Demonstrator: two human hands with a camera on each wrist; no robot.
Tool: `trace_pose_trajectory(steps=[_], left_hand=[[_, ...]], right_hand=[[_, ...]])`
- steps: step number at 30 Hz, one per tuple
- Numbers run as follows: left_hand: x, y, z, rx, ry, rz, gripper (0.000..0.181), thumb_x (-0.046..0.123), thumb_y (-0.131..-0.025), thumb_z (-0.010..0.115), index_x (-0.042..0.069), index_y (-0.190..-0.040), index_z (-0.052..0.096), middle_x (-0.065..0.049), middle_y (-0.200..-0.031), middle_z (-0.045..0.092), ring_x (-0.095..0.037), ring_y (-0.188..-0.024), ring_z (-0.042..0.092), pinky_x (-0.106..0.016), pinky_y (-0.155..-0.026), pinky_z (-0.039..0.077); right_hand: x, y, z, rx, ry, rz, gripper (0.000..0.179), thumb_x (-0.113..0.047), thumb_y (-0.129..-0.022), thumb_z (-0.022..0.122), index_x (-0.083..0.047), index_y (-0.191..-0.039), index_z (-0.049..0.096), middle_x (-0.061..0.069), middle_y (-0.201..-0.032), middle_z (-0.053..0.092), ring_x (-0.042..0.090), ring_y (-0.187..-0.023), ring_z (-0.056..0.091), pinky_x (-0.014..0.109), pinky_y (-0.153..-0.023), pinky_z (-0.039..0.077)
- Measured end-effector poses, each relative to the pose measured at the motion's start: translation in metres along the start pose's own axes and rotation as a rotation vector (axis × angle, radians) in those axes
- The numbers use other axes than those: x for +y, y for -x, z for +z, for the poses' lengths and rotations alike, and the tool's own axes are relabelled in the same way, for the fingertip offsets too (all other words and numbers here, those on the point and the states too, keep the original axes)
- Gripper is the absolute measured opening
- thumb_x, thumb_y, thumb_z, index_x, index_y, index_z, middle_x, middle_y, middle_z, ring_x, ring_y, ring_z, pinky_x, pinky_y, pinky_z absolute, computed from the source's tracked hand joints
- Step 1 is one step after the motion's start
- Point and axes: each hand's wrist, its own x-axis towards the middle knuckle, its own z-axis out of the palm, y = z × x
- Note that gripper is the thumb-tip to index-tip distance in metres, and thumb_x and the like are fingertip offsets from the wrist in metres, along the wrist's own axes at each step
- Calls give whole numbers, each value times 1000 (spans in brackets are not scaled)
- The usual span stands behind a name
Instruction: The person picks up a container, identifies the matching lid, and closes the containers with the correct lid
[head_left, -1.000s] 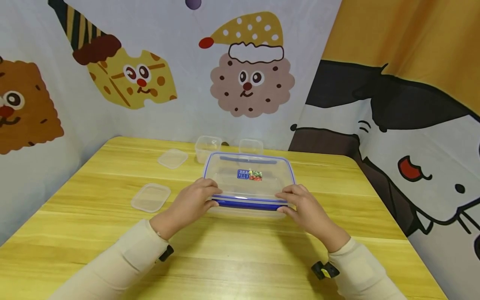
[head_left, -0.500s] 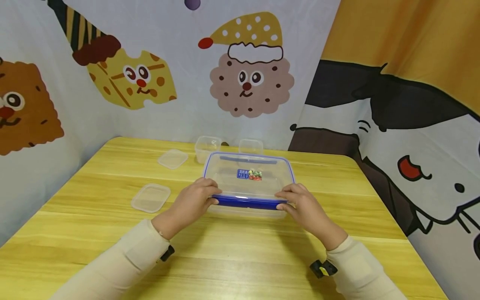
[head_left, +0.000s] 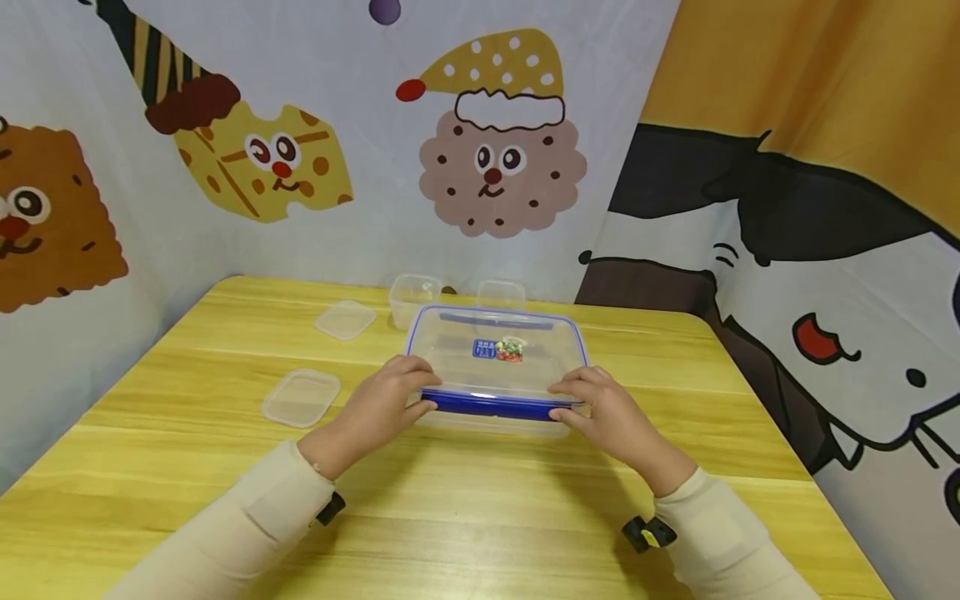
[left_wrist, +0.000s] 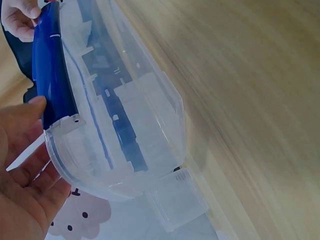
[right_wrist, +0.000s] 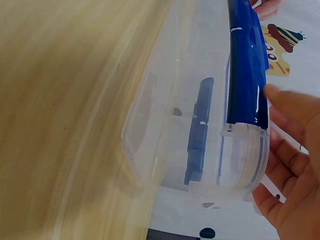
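Left hand [head_left: 382, 408], just left of centre frame: thumb on the front blue clip [head_left: 491, 406], fingers at the lid edge, so it's pinching the near left corner. Right hand [head_left: 611, 417], right of centre: same grip mirrored, thumb on the clip's other end, fingers on the lid. Neither hand is spread wide; both hold the 1 box.

Main thing: big clear box [left_wrist: 150, 95], mid-frame in the head view, clear lid [head_left: 450, 367] with blue trim on top, printed sticker [head_left: 498, 349] in the lid's middle. Far blue clip [head_left: 495, 322] runs along the back edge. Can't tell if either clip is fully snapped, or if the base sits quite flat on the table [head_left: 472, 517].

Step in hand, my read: working the front clip with 2 thumbs. Next move probably calls for even thumb force at both ends, fingers bracing the lid so the box doesn't skid or tip.

Further out: 2 small clear tubs behind the box, left tub [head_left: 414, 300] and right tub [head_left: 501, 293], upper centre. 2 loose small lids left of centre, far lid [head_left: 345, 320] and near lid [head_left: 301, 398], both flat on the table. Cartoon-print cloth [head_left: 390, 217] across the top.
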Motion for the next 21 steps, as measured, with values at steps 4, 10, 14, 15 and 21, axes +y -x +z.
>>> trace_pose_trajectory(steps=[4, 10, 14, 15, 21], left_hand=[[-3, 0, -2, 5, 50, -55, 35, 16, -85, 75, 2, -116, 67, -12, -120, 59, -29, -113, 55, -41, -92, 52], [-13, -3, -10, 40, 160, -224, 46, 19, -89, 71, 0, -129, 58, -21, -131, 52, -39, -121, 50, -52, -100, 45], [-20, -3, -12, 34, 230, -316, 52, 20, -92, 68, -3, -136, 50, -26, -135, 47, -42, -123, 47, -56, -101, 42], [-21, -4, -12, 29, 251, -334, 53, 20, -93, 67, -4, -137, 48, -27, -135, 47, -43, -123, 47, -56, -101, 42], [-27, -4, -11, -14, 389, -416, 57, 21, -95, 64, -7, -139, 42, -28, -137, 45, -42, -123, 47, -53, -103, 41]], right_hand=[[6, -3, -6, 10, -88, 81, 31, -15, -90, 70, -6, -119, 67, 13, -121, 59, 32, -115, 52, 50, -91, 50], [26, -19, -23, 45, -246, 283, 40, -20, -97, 59, -1, -132, 56, 20, -131, 53, 35, -119, 50, 55, -99, 44], [44, -31, -31, 25, -361, 442, 48, -27, -100, 54, 0, -140, 47, 21, -137, 49, 36, -123, 47, 53, -101, 42], [48, -34, -32, 15, -380, 470, 49, -27, -100, 53, -1, -142, 45, 21, -139, 48, 36, -124, 46, 53, -102, 41], [66, -47, -32, -81, -471, 543, 54, -24, -102, 50, 1, -147, 35, 24, -144, 41, 39, -130, 43, 52, -104, 41]])
